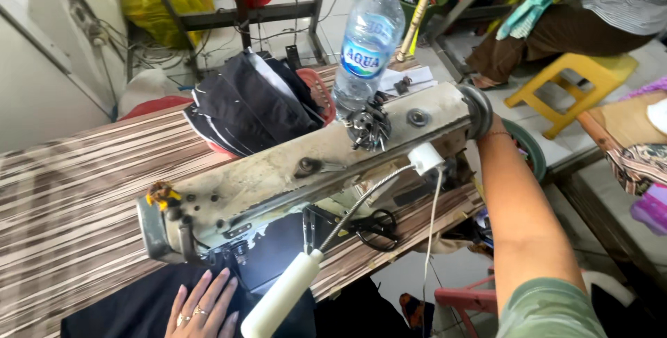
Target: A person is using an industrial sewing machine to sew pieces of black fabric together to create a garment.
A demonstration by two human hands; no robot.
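A clear water bottle (367, 46) is standing behind the machine; black scissors (372, 228) are lying on the striped table (62, 199); a yellow stool (570, 81) is sitting beyond.

Tailoring workshop: industrial sewing machine (313, 164), stacked garments (250, 102)

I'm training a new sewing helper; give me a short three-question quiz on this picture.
1. True or false: the left hand lies flat on black cloth by the sewing machine.
2. Where does the right hand reach? A) the bottle B) the machine's wheel end C) the scissors
3. What stands on the machine's top, blue-capped?

Key: 1 true; 2 B, though the hand itself is mostly hidden behind the wheel; 3 the bottle.
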